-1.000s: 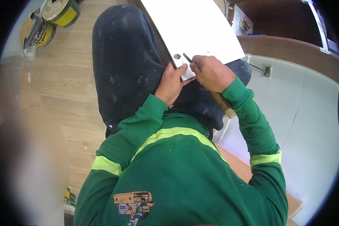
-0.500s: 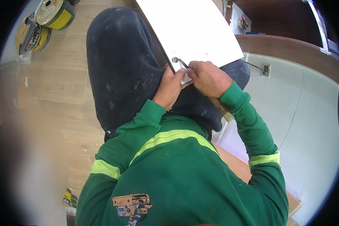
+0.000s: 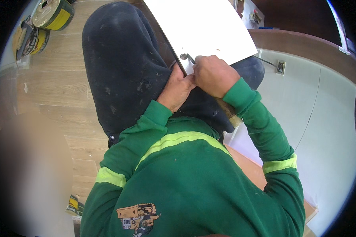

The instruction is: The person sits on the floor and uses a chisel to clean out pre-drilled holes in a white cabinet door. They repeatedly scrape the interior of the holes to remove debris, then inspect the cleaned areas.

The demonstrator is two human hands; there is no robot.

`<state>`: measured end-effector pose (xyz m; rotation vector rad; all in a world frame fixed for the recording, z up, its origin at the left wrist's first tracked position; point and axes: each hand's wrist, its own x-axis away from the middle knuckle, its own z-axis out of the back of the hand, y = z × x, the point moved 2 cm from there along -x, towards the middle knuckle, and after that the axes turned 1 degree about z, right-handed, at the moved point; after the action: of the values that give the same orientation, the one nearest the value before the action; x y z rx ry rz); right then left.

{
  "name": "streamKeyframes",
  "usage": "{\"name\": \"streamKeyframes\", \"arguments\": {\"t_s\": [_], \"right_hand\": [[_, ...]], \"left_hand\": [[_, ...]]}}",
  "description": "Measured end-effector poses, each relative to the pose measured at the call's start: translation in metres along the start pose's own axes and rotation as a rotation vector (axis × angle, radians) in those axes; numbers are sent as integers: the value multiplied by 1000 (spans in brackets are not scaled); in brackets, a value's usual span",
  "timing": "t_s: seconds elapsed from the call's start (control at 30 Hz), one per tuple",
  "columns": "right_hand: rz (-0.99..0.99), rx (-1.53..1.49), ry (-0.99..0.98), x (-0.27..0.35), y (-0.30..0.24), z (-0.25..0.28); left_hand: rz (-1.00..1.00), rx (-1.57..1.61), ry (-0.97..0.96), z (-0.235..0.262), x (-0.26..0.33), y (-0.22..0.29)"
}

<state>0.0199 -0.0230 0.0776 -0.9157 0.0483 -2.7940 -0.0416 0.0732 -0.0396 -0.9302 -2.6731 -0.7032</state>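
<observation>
A white flat panel (image 3: 203,27) rests tilted across my knees, which are in dark, dusty trousers (image 3: 122,67). My right hand (image 3: 214,75) is closed round a tool; its metal tip (image 3: 186,57) touches the panel's near corner and a wooden handle (image 3: 229,113) sticks out below my wrist. My left hand (image 3: 178,90) presses against the panel's lower edge right beside the right hand, fingers curled on that edge. Both green sleeves with yellow bands come up from the bottom.
Yellow-and-black round reels (image 3: 51,14) lie on the wooden floor (image 3: 55,79) at the upper left. A white curved wall (image 3: 328,118) with a socket (image 3: 281,67) fills the right. A brown wooden board (image 3: 253,170) lies beneath my right arm. The lower left is blurred.
Both hands stay at the panel's corner. The tool tip and the panel have shifted slightly to the left in the picture.
</observation>
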Motion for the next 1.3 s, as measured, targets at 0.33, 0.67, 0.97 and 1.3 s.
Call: {"name": "streamKeyframes", "arguments": {"t_s": [0.33, 0.67, 0.97, 1.3], "right_hand": [[200, 141, 131, 2, 7, -10], [243, 70, 133, -1, 30, 2], [84, -283, 212, 27, 49, 7], [59, -235, 457, 91, 36, 82]], "left_hand": [[42, -59, 7, 0, 0, 1], [5, -116, 8, -9, 2, 15], [-32, 135, -48, -18, -11, 27], [-206, -135, 69, -58, -12, 78]]}}
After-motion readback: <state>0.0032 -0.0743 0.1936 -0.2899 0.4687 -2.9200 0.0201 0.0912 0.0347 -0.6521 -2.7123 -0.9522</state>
